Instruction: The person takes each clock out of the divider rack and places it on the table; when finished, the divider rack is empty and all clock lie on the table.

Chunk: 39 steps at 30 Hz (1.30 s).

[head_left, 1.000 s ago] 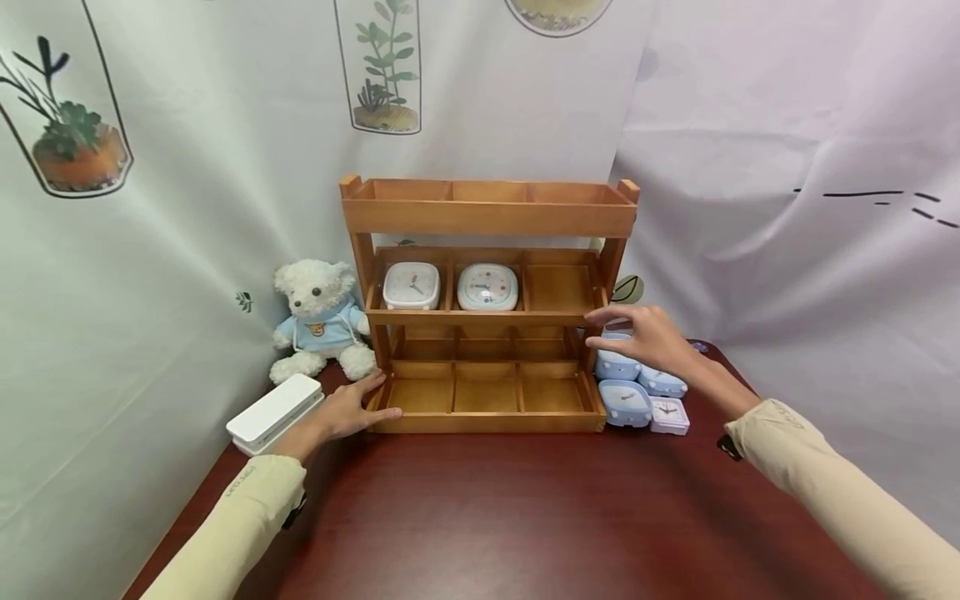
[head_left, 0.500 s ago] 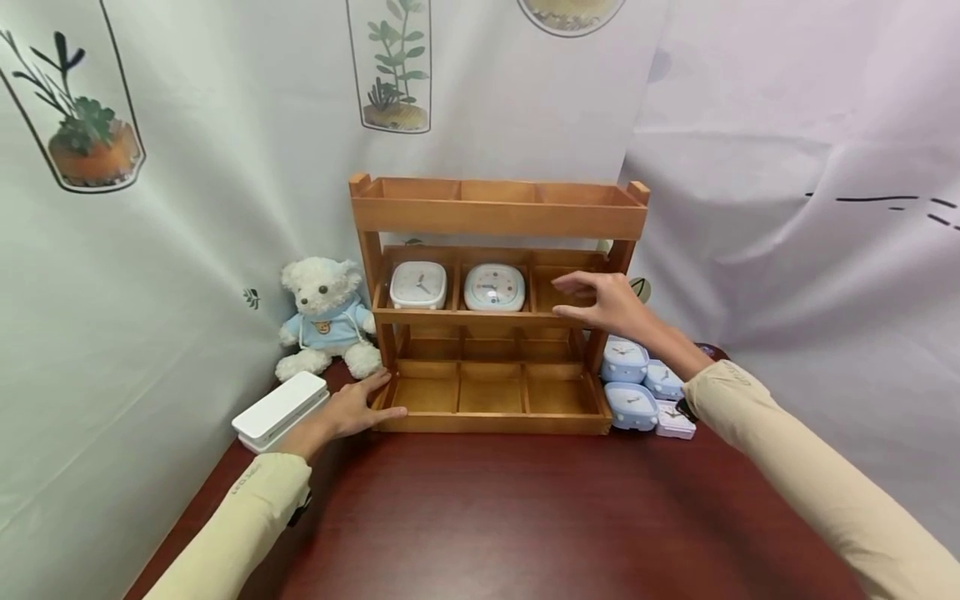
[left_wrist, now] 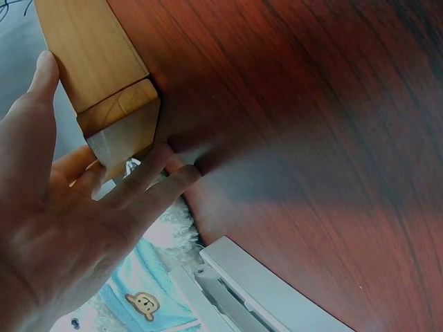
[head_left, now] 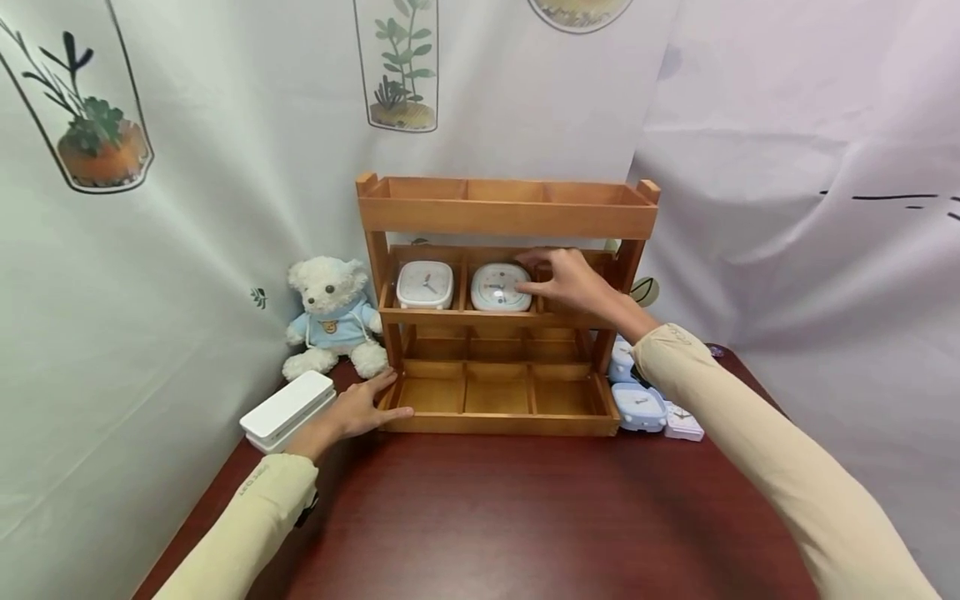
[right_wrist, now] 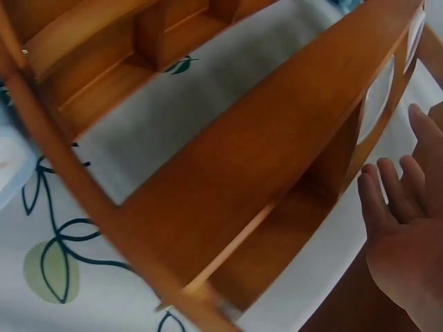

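A three-tier wooden rack (head_left: 498, 425) with divided trays stands at the back of the table. Its middle tray bears a white alarm clock (head_left: 424, 285) on the left and a rounded white clock (head_left: 493, 289) in the centre compartment. At the right edge of the rounded clock is my right hand (head_left: 576, 279), thumb and fingers spread apart; whether they touch it, I cannot tell. The right wrist view has that hand (right_wrist: 408, 238) with fingers extended beside the rack. My left hand (left_wrist: 76, 228) rests against the rack's lower left corner, its thumb on the wood, fingers fairly straight.
Several small blue and pale clocks (head_left: 639, 407) sit right of the rack, partly behind my right sleeve. On the left are a white teddy bear (head_left: 330, 321) in a blue hoodie and a white box-like object (head_left: 288, 408). Patterned cloth (head_left: 495, 83) hangs behind.
My right hand has moved left from the rack's right post to the centre clock. The left hand has stayed at the lower left corner. The view has shifted slightly.
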Each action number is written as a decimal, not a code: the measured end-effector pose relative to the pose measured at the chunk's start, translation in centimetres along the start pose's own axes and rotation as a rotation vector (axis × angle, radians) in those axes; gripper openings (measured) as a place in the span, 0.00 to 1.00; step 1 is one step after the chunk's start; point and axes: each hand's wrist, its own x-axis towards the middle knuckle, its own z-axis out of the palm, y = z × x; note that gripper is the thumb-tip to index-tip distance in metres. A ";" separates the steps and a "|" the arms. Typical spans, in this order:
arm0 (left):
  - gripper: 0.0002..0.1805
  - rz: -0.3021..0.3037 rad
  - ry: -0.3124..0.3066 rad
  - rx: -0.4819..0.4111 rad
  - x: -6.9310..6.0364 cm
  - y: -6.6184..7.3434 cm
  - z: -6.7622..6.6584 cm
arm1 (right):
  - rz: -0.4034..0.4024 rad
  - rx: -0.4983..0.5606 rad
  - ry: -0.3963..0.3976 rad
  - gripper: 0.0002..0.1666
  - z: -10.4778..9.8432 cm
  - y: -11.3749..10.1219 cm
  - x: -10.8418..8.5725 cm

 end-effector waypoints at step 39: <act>0.54 0.013 0.018 -0.009 0.1 -0.2 0.1 | -0.122 -0.011 -0.098 0.32 1.2 -0.3 1.5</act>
